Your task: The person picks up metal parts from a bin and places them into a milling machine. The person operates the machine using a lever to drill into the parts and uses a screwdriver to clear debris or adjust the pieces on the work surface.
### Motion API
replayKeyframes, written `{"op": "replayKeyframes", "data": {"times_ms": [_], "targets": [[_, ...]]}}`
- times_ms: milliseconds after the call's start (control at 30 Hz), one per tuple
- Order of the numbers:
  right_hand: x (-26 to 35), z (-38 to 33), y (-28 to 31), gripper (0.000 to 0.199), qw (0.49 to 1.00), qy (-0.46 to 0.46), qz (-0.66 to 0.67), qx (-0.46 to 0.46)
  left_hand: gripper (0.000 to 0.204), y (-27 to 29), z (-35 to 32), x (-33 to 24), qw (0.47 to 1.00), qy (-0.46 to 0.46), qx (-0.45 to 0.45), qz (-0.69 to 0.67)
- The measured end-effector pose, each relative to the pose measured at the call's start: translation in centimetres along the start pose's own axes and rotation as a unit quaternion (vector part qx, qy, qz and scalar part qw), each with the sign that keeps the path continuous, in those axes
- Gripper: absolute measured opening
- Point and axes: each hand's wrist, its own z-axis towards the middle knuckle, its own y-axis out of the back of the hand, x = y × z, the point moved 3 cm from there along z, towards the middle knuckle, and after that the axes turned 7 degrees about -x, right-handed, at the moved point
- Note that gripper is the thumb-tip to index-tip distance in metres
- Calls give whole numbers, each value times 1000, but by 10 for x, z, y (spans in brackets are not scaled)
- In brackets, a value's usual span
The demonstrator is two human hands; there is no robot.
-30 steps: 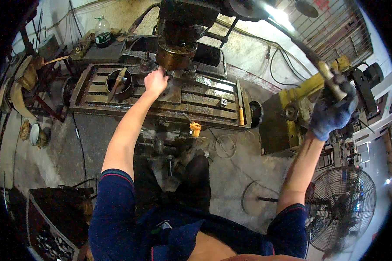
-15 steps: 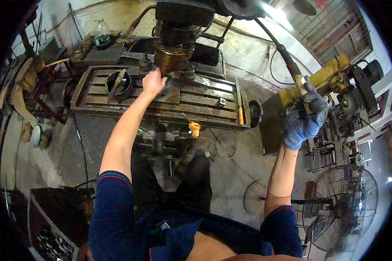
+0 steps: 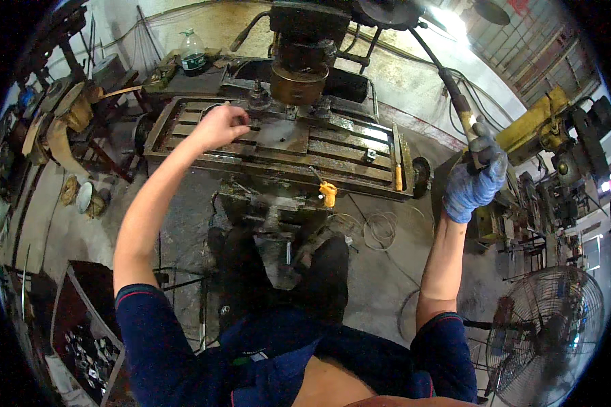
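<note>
My bare left hand (image 3: pixel 222 127), fingers curled toward the thumb, is over the left part of the slotted machine table (image 3: pixel 346 175). A dark spot shows between its fingertips, but I cannot make out what it is. To its right hangs the round brown spindle head (image 3: pixel 299 83) of the milling machine, with a vise-like fixture (image 3: pixel 290 114) below it. My right hand (image 3: pixel 478 178), in a blue-grey glove, is closed around the end of a long machine lever (image 3: pixel 459 102). The round pot seen earlier on the table is mostly hidden behind my left hand.
A yellow air gun (image 3: pixel 327 193) hangs at the table's front edge. A yellow-handled file (image 3: pixel 398 178) and a small metal block (image 3: pixel 370 156) lie on the right part. A large fan (image 3: pixel 546 339) stands at lower right; a bin of metal pieces (image 3: pixel 91 356) is at lower left.
My left hand has moved left, away from the spindle area to the pot's side of the table. My right hand stays on the lever. The whole view has shifted somewhat.
</note>
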Motion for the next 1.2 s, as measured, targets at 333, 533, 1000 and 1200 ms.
{"op": "replayKeyframes", "data": {"times_ms": [333, 533, 1000, 1200], "targets": [[-3, -16, -1, 39, 995, -53, -41, -68, 22, 133, -135, -1, 992, 113, -55, 29], [-9, -26, 10, 23, 970, 36, -237, -30, 24, 195, -219, -3, 972, 102, -148, 150], [-7, -26, 14, 5, 869, 251, -425, 25, 29, 260, -510, 21, 821, 463, -302, 142], [-5, -14, 18, 11, 857, 265, -439, 49, 29, 251, -630, 81, 749, 589, -220, 210]]}}
